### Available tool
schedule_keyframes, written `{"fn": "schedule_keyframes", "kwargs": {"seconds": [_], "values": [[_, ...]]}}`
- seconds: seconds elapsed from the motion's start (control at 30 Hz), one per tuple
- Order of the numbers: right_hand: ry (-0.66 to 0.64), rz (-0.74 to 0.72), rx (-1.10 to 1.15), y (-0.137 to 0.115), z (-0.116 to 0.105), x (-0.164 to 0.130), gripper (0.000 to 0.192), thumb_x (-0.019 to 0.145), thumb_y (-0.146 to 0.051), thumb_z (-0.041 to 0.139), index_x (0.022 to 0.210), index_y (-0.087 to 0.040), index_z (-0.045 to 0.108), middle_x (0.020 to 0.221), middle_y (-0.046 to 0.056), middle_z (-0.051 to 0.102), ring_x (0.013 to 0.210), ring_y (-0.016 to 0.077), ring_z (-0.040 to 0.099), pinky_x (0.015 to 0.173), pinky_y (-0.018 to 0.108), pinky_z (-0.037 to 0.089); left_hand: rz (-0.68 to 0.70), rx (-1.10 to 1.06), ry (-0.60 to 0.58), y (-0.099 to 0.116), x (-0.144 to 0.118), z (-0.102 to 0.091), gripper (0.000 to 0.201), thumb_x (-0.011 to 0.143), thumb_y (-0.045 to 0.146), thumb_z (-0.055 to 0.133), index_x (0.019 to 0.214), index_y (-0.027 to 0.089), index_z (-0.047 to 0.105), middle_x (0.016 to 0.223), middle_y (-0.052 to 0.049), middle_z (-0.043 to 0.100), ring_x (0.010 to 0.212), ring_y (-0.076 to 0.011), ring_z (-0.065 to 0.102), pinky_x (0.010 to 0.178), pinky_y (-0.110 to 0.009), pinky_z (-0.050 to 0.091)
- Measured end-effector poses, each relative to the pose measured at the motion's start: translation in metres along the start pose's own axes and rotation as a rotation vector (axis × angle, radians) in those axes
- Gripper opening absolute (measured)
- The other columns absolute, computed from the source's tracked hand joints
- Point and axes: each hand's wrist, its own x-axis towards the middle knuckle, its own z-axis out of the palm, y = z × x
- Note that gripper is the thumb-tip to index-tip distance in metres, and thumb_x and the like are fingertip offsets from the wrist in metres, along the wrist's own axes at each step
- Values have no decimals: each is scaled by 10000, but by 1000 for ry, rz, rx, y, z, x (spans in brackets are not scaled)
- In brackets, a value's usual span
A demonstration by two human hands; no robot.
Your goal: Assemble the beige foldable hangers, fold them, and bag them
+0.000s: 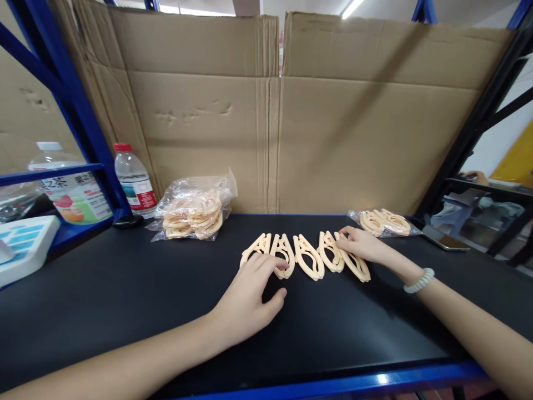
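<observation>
- Five peach plastic clips (pixel 308 256) lay in a row on the black bench (pixel 125 300), between the two hands.
- The left hand (pixel 250 297) rested with fingers loosely spread, fingertips touching the leftmost clips.
- The right hand (pixel 362 244) lay flat, fingers pressing the rightmost clips.
- Two clear bags of clips sat beyond: one bag (pixel 194 211) past the left hand, a smaller bag (pixel 385 222) just beyond the right.
- Two bottles (pixel 134 180) stood far left.
</observation>
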Motion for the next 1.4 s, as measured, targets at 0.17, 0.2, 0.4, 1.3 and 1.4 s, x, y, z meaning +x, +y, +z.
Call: {"fn": "schedule_keyframes", "kwargs": {"seconds": [0.17, 0.2, 0.4, 1.3, 1.4], "values": [[103, 12, -90, 5, -8, 3, 279, 826, -337, 490, 953, -123, 617, 759, 84, 661, 709, 208, 611, 602, 265, 377, 19, 90, 2, -1, 1, -1, 278, 786, 147, 535, 1054, 221, 539, 1066, -44, 601, 1059, -232, 523, 949, -422, 417], [105, 6, -123, 7, -8, 3, 277, 825, -331, 489, 941, -118, 622, 776, 96, 665, 726, 218, 615, 613, 272, 384, 23, 124, 3, -1, 1, -1, 279, 788, 149, 534, 1056, 225, 538, 1073, -42, 600, 1068, -234, 521, 953, -425, 416], [52, -56, -230, 8, 3, 1, 406, 886, -372, 430, 1047, -51, 620, 983, 197, 625, 825, 257, 631, 746, 322, 443, 37, 353, -20, 3, -2, 0, 327, 812, 242, 548, 1139, 241, 533, 1284, -67, 519, 1255, -272, 412, 1059, -503, 323], [-120, -557, -233, -62, 54, -3, 738, 866, -731, 251, 1488, -338, 189, 1571, 124, 97, 1421, 393, 15, 1049, 669, 129, -217, 488, -314, -50, 39, -9, 782, 811, 765, 306, 1477, 382, 162, 1577, -108, 59, 1418, -410, 40, 1030, -715, 102], [-110, -561, -236, -66, 56, 13, 746, 866, -731, 253, 1492, -332, 177, 1572, 118, 99, 1423, 386, 0, 1063, 654, 116, -223, 506, -297, -64, 52, -9, 765, 822, 742, 329, 1475, 369, 189, 1575, -110, 93, 1421, -403, 51, 1031, -711, 117]]}}
